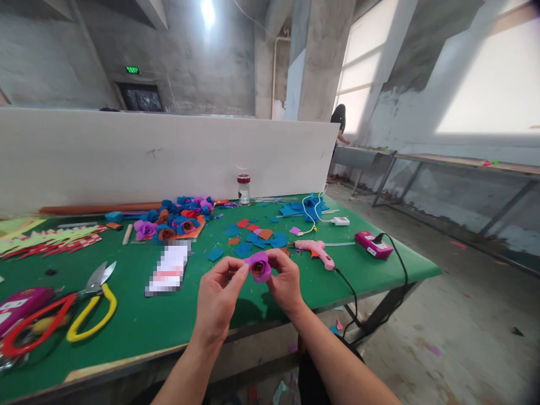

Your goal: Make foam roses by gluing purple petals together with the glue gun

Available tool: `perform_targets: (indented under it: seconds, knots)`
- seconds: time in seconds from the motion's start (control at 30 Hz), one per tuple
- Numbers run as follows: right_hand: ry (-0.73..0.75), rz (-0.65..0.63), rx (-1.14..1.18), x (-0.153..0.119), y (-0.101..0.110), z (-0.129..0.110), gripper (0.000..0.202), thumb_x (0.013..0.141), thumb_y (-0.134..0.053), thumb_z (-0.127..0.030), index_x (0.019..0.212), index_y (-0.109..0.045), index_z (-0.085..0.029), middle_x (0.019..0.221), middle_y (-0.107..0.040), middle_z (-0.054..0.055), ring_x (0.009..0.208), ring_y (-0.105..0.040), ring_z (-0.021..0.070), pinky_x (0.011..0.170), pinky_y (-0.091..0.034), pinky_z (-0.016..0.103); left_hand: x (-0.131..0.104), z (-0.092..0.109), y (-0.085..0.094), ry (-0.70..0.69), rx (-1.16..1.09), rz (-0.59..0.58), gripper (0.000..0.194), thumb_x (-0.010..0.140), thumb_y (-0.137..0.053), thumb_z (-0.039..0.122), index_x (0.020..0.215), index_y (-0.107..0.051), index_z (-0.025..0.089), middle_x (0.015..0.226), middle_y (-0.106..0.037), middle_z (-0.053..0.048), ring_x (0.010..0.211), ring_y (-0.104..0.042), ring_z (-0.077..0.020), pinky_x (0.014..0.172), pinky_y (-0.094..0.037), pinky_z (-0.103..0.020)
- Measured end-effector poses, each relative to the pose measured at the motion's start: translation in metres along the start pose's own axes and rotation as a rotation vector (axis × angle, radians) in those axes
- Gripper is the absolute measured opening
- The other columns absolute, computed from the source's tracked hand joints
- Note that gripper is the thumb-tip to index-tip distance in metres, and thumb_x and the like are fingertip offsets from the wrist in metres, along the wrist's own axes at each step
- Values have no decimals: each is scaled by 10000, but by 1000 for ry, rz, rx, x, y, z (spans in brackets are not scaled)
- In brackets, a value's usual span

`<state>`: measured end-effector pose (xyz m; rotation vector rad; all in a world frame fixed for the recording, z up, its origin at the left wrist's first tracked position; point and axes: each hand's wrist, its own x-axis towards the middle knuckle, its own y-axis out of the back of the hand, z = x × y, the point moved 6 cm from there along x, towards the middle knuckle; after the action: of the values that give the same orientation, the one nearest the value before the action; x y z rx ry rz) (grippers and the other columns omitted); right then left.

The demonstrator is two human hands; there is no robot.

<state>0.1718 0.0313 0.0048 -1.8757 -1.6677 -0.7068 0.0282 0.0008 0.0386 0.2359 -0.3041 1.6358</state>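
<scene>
Between my two hands, above the table's front part, is a paper flower (260, 268) with purple outer petals and a brown centre. My left hand (219, 295) pinches its left edge between thumb and fingers. On the other side my right hand (286, 281) grips the flower's right edge, its fingertips partly hidden behind the petals. Just beyond the hands lie loose blue petals (257, 243) with a few red and brown ones. A pink glue gun (317, 250) rests to the right of my right hand, a clear glue stick at its back.
Scissors (95, 304) with red and yellow handles lie at left. Finished paper flowers (181, 216) are heaped behind a blurred white phone-shaped item (169, 269). A jar (243, 190) stands by the white partition (169, 152). A magenta box (373, 245) with a black cable sits right. A person (338, 121) bends far off.
</scene>
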Motion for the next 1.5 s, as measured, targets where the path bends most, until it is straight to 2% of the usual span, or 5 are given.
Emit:
perform_targets:
  seconds: [0.33, 0.83, 1.07, 1.3, 1.5]
  knots:
    - [-1, -5, -15, 0, -1, 1, 99, 796, -679, -257, 866, -651, -194, 800, -663, 23, 732, -612, 158, 681, -500, 270, 1, 2, 0, 9, 112, 9, 231, 732, -712, 390, 657, -647, 182, 654, -607, -9, 632, -508, -140, 582, -388, -232]
    - [-17, -19, 6, -1, -2, 3, 141, 779, -693, -303, 863, -651, -198, 796, -672, 25, 722, -621, 163, 673, -516, 271, 1, -6, 0, 106, 26, 45, 185, 704, -714, 325, 633, -642, 170, 624, -604, -2, 627, -506, -131, 565, -353, -228]
    - [-22, -5, 58, 1, -2, 4, 181, 770, -698, -338, 870, -644, -196, 803, -683, 26, 713, -622, 161, 663, -517, 265, 1, -5, -4, 116, -82, 32, 199, 685, -741, 342, 636, -651, 172, 623, -591, 3, 620, -491, -123, 596, -376, -219]
    - [-39, 11, 48, 0, -3, 5, 149, 776, -691, -304, 866, -649, -194, 793, -679, 24, 713, -616, 160, 659, -506, 263, -1, -1, -5, 102, -51, 32, 228, 719, -718, 369, 632, -640, 174, 606, -578, 2, 618, -494, -128, 598, -378, -223]
    - [-36, -15, 56, -1, -6, 6, 165, 771, -688, -332, 857, -645, -198, 767, -666, 16, 700, -617, 160, 655, -513, 262, -1, 0, -6, 111, -58, 46, 200, 668, -747, 332, 602, -650, 170, 594, -584, 6, 590, -483, -120, 558, -352, -220]
